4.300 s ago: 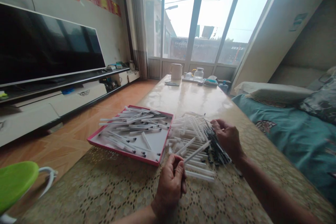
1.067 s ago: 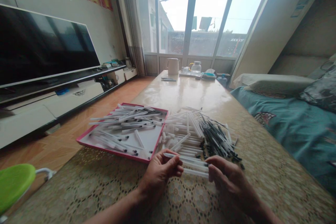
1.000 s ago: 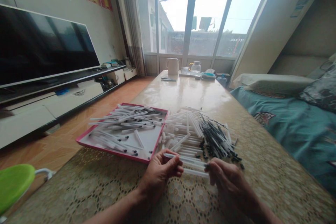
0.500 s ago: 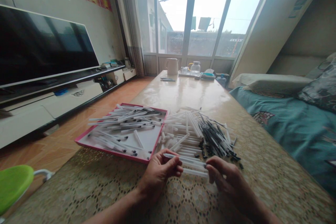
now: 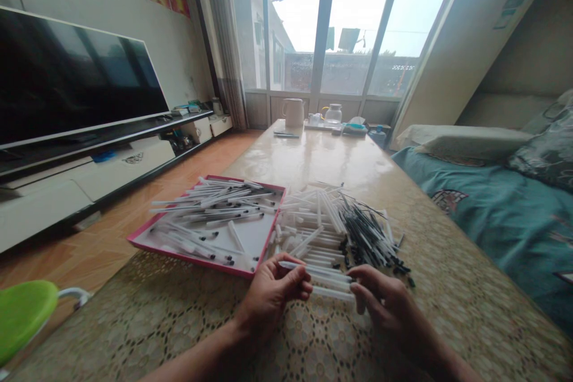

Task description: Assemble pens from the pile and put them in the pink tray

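Observation:
My left hand (image 5: 273, 295) is shut on a white plastic pen barrel (image 5: 313, 270), which points right across the front of the table. My right hand (image 5: 387, 310) curls close to the barrel's far end, and I cannot tell whether its fingers hold anything. Just behind my hands lies a loose heap of white pen barrels (image 5: 311, 230). Black-tipped pen refills (image 5: 367, 239) are heaped to its right. On the left, a shallow pink-rimmed box (image 5: 188, 261) holds several white pens with black tips.
A lace-patterned cloth (image 5: 147, 304) covers the near part of the glossy table (image 5: 322, 158). A white jug (image 5: 293, 112) and glass teapot (image 5: 333, 113) stand at the far end. A teal-covered bed (image 5: 470, 203) lies right; a television (image 5: 67, 77) and green stool (image 5: 22, 310) are left.
My right hand has come from the refill heap, over four seconds ago, to beside my left hand. Over the last second its fingers shift slightly at the barrel's end, and the view tilts slightly.

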`<state>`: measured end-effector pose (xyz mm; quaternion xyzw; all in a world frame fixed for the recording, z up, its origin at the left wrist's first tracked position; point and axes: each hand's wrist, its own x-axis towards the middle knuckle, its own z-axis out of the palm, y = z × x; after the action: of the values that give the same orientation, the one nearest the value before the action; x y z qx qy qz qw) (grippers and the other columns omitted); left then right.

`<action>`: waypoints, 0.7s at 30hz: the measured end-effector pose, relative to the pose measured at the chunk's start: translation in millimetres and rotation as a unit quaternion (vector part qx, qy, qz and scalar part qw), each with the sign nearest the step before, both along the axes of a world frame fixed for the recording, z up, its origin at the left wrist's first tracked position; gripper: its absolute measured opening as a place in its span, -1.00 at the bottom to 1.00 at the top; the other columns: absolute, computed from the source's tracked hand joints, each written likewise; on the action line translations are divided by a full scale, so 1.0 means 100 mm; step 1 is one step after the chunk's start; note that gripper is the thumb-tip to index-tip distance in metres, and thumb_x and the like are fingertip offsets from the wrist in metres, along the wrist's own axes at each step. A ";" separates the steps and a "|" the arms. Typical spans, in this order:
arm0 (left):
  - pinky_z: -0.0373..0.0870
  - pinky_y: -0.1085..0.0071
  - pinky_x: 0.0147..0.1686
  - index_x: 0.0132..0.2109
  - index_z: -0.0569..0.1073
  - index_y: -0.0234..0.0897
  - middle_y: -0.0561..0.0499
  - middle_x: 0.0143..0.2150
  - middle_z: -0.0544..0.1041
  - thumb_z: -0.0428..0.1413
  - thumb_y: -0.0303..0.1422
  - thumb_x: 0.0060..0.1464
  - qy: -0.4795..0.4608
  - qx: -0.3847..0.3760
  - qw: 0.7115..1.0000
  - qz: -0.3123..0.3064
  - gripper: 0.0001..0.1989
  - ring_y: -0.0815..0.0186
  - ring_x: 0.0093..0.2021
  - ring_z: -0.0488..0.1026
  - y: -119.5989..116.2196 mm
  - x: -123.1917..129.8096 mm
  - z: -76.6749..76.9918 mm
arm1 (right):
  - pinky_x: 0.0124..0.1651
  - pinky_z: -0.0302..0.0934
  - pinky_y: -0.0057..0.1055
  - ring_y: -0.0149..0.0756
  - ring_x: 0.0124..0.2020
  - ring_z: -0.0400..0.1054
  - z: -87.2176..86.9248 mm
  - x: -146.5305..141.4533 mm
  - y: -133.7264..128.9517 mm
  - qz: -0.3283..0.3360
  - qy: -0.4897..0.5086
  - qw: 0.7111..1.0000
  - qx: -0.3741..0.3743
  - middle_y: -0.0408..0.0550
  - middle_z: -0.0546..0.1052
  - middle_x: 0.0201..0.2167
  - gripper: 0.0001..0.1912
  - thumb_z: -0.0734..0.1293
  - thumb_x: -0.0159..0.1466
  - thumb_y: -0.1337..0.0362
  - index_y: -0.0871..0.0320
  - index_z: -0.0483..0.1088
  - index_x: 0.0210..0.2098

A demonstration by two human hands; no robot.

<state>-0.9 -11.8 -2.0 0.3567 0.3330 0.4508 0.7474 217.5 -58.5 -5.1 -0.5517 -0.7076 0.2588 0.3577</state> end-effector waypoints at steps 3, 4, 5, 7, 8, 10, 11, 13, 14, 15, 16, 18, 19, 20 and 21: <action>0.36 0.54 -0.55 -0.38 0.43 -0.37 0.00 -0.56 0.54 0.34 -0.28 -0.19 0.006 -0.003 1.000 0.000 -0.70 0.42 -0.57 0.44 -0.01 0.00 0.01 | -0.48 0.12 -0.49 -0.41 -0.64 0.27 -0.01 0.00 0.01 0.010 -0.007 1.000 0.009 -0.19 0.43 -0.70 -0.61 0.05 0.35 0.05 0.12 0.31 -0.43; 0.35 0.55 -0.55 -0.38 0.43 -0.37 0.01 -0.56 0.54 0.35 -0.28 -0.19 0.006 -0.003 1.000 0.001 -0.69 0.42 -0.57 0.44 -0.01 0.00 0.02 | -0.49 0.12 -0.49 -0.41 -0.65 0.27 -0.02 0.00 0.01 0.010 -0.005 1.000 0.009 -0.20 0.42 -0.70 -0.63 0.06 0.35 0.05 0.12 0.31 -0.41; 0.35 0.55 -0.55 -0.38 0.43 -0.37 0.01 -0.56 0.54 0.35 -0.28 -0.19 0.006 -0.002 1.000 0.001 -0.70 0.42 -0.58 0.44 -0.02 0.00 0.02 | -0.51 0.11 -0.50 -0.41 -0.66 0.27 -0.02 -0.01 0.01 0.008 -0.001 1.000 0.005 -0.21 0.42 -0.70 -0.65 0.09 0.33 0.04 0.12 0.32 -0.36; 0.35 0.55 -0.55 -0.38 0.43 -0.37 0.01 -0.56 0.54 0.34 -0.29 -0.18 0.005 0.001 1.000 0.002 -0.70 0.42 -0.57 0.44 -0.02 0.00 0.02 | -0.54 0.10 -0.50 -0.41 -0.67 0.27 -0.03 0.00 0.01 0.003 0.007 1.000 -0.002 -0.22 0.42 -0.68 -0.67 0.13 0.31 0.01 0.13 0.32 -0.25; 0.35 0.55 -0.55 -0.38 0.43 -0.37 0.01 -0.55 0.54 0.34 -0.29 -0.18 0.005 0.001 1.000 0.004 -0.71 0.42 -0.57 0.45 -0.02 0.00 0.02 | -0.54 0.10 -0.50 -0.40 -0.67 0.27 -0.03 0.00 0.01 0.003 0.008 1.000 -0.003 -0.22 0.42 -0.68 -0.66 0.13 0.30 0.00 0.13 0.33 -0.24; 0.35 0.56 -0.55 -0.38 0.43 -0.37 0.01 -0.55 0.54 0.34 -0.29 -0.19 0.008 0.000 1.000 0.003 -0.70 0.42 -0.57 0.45 -0.02 0.00 0.02 | -0.52 0.11 -0.49 -0.40 -0.67 0.27 -0.03 0.00 0.01 0.007 0.001 1.000 0.003 -0.21 0.42 -0.70 -0.63 0.09 0.33 0.01 0.13 0.34 -0.31; 0.34 0.56 -0.55 -0.38 0.43 -0.37 0.01 -0.55 0.54 0.34 -0.29 -0.19 0.010 0.000 1.000 0.001 -0.70 0.43 -0.57 0.44 -0.02 0.00 0.02 | -0.50 0.11 -0.49 -0.40 -0.66 0.27 -0.03 0.00 0.01 0.009 -0.004 1.000 0.008 -0.20 0.42 -0.71 -0.61 0.06 0.34 0.02 0.12 0.34 -0.37; 0.34 0.56 -0.55 -0.38 0.43 -0.37 0.01 -0.56 0.53 0.34 -0.28 -0.19 0.012 -0.001 1.000 0.000 -0.69 0.43 -0.58 0.44 -0.01 0.00 0.03 | -0.49 0.12 -0.49 -0.41 -0.64 0.28 -0.03 0.00 0.01 0.012 -0.007 1.000 0.012 -0.20 0.43 -0.70 -0.61 0.05 0.35 0.04 0.12 0.32 -0.42; 0.35 0.56 -0.55 -0.38 0.43 -0.37 0.01 -0.56 0.53 0.34 -0.28 -0.19 0.013 -0.001 1.000 0.002 -0.69 0.43 -0.58 0.44 -0.01 0.00 0.03 | -0.49 0.12 -0.50 -0.41 -0.64 0.29 -0.03 0.00 0.01 0.010 -0.004 1.000 0.011 -0.20 0.43 -0.69 -0.63 0.07 0.34 0.04 0.12 0.32 -0.41; 0.35 0.55 -0.55 -0.38 0.42 -0.37 0.01 -0.56 0.53 0.34 -0.28 -0.19 0.013 -0.002 1.000 0.002 -0.69 0.43 -0.57 0.44 -0.01 0.00 0.03 | -0.49 0.12 -0.50 -0.40 -0.63 0.30 -0.04 0.00 0.02 0.006 0.002 1.000 0.007 -0.20 0.44 -0.67 -0.66 0.10 0.33 0.04 0.13 0.32 -0.38; 0.35 0.55 -0.55 -0.38 0.42 -0.37 0.01 -0.56 0.53 0.34 -0.28 -0.19 0.012 -0.002 1.000 0.002 -0.69 0.43 -0.57 0.44 -0.01 0.01 0.03 | -0.50 0.13 -0.50 -0.40 -0.63 0.30 -0.04 0.00 0.02 0.003 0.007 1.000 0.002 -0.20 0.45 -0.66 -0.68 0.12 0.31 0.03 0.13 0.32 -0.33; 0.36 0.55 -0.54 -0.37 0.42 -0.37 0.01 -0.57 0.54 0.34 -0.29 -0.18 0.010 -0.003 1.000 0.001 -0.69 0.43 -0.58 0.44 -0.01 0.01 0.03 | -0.52 0.13 -0.50 -0.39 -0.63 0.31 -0.04 0.00 0.02 0.000 0.011 1.000 -0.007 -0.20 0.46 -0.65 -0.67 0.14 0.30 0.02 0.14 0.33 -0.26; 0.36 0.55 -0.54 -0.37 0.42 -0.37 0.01 -0.57 0.54 0.34 -0.29 -0.17 0.009 -0.004 1.000 -0.001 -0.70 0.43 -0.58 0.44 -0.01 0.01 0.03 | -0.51 0.13 -0.50 -0.39 -0.63 0.31 -0.04 0.00 0.02 0.002 0.008 1.000 -0.007 -0.20 0.46 -0.65 -0.66 0.12 0.31 0.02 0.14 0.34 -0.26; 0.36 0.55 -0.54 -0.37 0.42 -0.37 0.01 -0.58 0.53 0.34 -0.29 -0.18 0.009 -0.005 1.000 -0.003 -0.69 0.43 -0.58 0.44 -0.01 0.01 0.04 | -0.50 0.14 -0.49 -0.39 -0.63 0.31 -0.03 0.00 0.02 0.007 0.004 1.000 -0.006 -0.19 0.46 -0.67 -0.65 0.10 0.32 0.03 0.14 0.35 -0.30; 0.36 0.55 -0.55 -0.37 0.42 -0.37 0.01 -0.58 0.53 0.34 -0.29 -0.19 0.009 -0.007 1.000 -0.003 -0.69 0.43 -0.58 0.44 -0.01 0.01 0.04 | -0.48 0.14 -0.49 -0.39 -0.63 0.31 -0.01 0.01 0.02 0.014 -0.001 1.000 -0.004 -0.19 0.45 -0.68 -0.63 0.08 0.34 0.04 0.14 0.35 -0.34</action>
<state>-0.2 -12.8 1.7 0.3569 0.3417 0.4425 0.7483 218.1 -56.2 -6.3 -0.5433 -0.7147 0.2660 0.3511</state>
